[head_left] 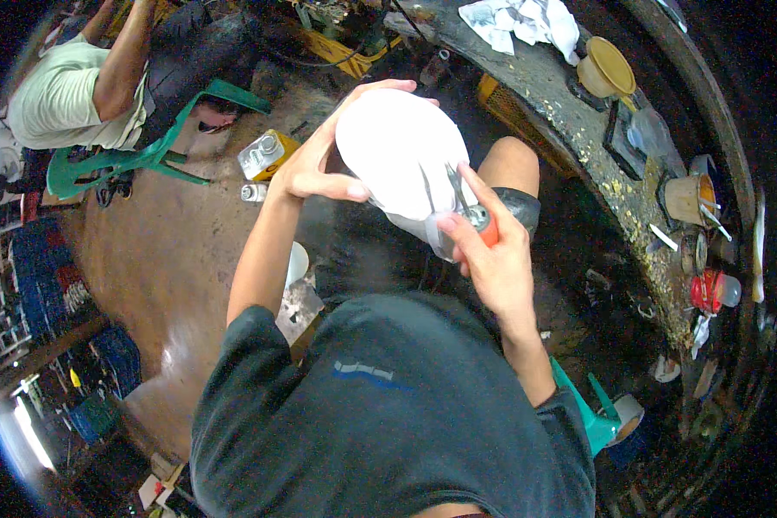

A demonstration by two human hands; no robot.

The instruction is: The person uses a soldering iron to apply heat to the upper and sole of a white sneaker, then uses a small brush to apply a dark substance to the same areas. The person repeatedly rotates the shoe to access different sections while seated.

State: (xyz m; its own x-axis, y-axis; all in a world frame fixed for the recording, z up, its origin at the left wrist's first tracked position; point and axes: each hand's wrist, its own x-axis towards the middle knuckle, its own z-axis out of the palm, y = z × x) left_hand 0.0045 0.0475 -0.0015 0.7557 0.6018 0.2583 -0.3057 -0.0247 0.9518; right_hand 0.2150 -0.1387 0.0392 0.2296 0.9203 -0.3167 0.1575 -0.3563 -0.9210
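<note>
My left hand is wrapped around the far and left edge of a bright white rounded piece, with the thumb against its near left side. Glare washes out its surface, so its kind is unclear. A greyish part shows at its near right end. My right hand closes round a tool with an orange handle and a slim dark metal tip. That tip lies over the white piece's right side, its shadow beside it; whether they touch, I cannot tell.
To the right runs a long worn bench bearing a yellowish tub, a brownish cup, a red jar and white cloths. A yellow-and-silver can stands on the floor. At the far left a person sits on a green chair.
</note>
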